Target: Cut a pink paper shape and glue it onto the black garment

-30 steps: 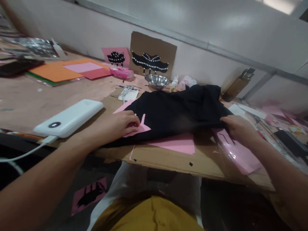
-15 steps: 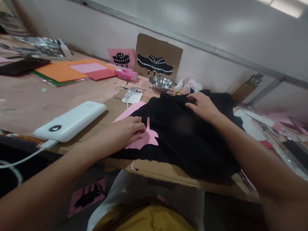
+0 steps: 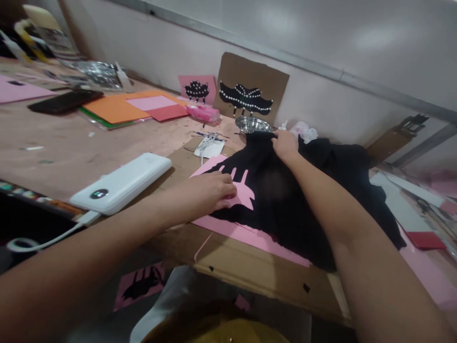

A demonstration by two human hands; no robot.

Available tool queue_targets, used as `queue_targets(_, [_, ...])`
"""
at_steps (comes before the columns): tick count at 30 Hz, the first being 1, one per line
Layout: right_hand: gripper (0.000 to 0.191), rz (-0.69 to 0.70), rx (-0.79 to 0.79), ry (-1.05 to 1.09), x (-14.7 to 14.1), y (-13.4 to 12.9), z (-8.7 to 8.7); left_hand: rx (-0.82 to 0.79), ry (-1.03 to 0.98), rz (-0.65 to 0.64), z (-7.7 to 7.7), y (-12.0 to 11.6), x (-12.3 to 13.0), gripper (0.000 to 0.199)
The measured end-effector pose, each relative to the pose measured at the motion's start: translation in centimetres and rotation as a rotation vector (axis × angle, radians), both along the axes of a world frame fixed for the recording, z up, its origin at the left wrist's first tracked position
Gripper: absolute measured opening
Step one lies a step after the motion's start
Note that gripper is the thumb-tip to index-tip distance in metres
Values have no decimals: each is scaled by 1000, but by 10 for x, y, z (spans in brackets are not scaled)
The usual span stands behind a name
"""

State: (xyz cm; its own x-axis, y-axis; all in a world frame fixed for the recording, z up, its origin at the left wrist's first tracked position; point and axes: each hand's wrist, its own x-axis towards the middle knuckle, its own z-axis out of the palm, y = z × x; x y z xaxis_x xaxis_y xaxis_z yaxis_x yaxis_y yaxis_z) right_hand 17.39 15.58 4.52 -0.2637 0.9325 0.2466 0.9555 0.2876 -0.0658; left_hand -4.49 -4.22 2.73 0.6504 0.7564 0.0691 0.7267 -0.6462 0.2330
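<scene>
Black cloth (image 3: 285, 205) lies spread over pink sheets on a cardboard base (image 3: 250, 267) at the table's front edge. On the cloth rests a pink paper cut-out (image 3: 244, 193) with narrow strips pointing away from me. My left hand (image 3: 217, 190) presses on the cut-out's left part, its fingers bent and pressed together. Near the steel bowl (image 3: 253, 125), my right hand (image 3: 285, 144) pinches the cloth's far edge. The tips of its fingers are partly hidden.
A white power bank (image 3: 123, 183) with a cable sits at the left. Behind are coloured sheets (image 3: 117, 108), a phone (image 3: 64, 101), a pink case (image 3: 203, 113) and beaded black shapes on a brown board (image 3: 250, 71). White and red papers (image 3: 426, 239) lie at the right.
My right hand has closed on the cloth's far edge. The cloth's front edge has moved back, showing more of the pink sheet beneath. The view has shifted left.
</scene>
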Motion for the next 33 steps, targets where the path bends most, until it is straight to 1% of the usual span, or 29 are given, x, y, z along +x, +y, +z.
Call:
queue_targets(2, [32, 5, 33, -21, 1, 2, -2, -15, 35, -27, 3, 12, 4, 20])
queue_targets(5, [33, 60, 54, -55, 3, 1, -13, -50, 77, -69, 6, 24, 6, 21])
queue_targets(8, [43, 76, 59, -54, 9, -4, -21, -51, 41, -71, 5, 27, 5, 18])
queue_targets(10, [48, 87, 122, -8, 17, -14, -19, -40, 23, -39, 2, 25, 3, 22])
queue_targets(12, [40, 172, 229, 89, 30, -33, -11, -25, 14, -4, -3, 24, 1, 31])
queue_targets(13, [34, 254, 253, 143, 38, -47, -6, -15, 5, 0, -5, 24, 0, 36])
queue_targets(14, [26, 348, 237, 192, 47, -63, 0, -8, -6, -9, -8, 24, -1, 39])
queue_targets(15, [20, 443, 182, 225, 58, -80, 5, -2, -18, -27, -10, 25, -2, 41])
queue_targets(16, [19, 523, 84, 238, 69, -99, 8, 2, -30, -49, -13, 26, -3, 41])
queue_targets(18, [25, 645, -134, 201, 94, -135, 11, 7, -44, -74, -16, 27, -4, 42])
queue_targets(19, [30, 667, -197, 154, 106, -151, 10, 11, -49, -76, -18, 28, -5, 42])
queue_targets(21, [38, 603, -220, 41, 131, -175, 2, 22, -59, -76, -20, 29, -5, 42])
queue_targets(23, [40, 511, -185, -70, 152, -187, -9, 41, -75, -94, -21, 30, -6, 42])
queue_targets(26, [27, 414, -132, -102, 175, -192, -27, 67, -105, -145, -23, 33, -7, 42])
queue_targets(28, [25, 369, -129, -82, 182, -192, -33, 75, -116, -161, -24, 35, -8, 43])
queue_targets(30, [26, 347, -154, -75, 186, -194, -33, 76, -117, -164, -24, 36, -9, 42])
queue_targets(33, [24, 336, -244, -95, 190, -200, -24, 73, -111, -162, -22, 35, -9, 41])
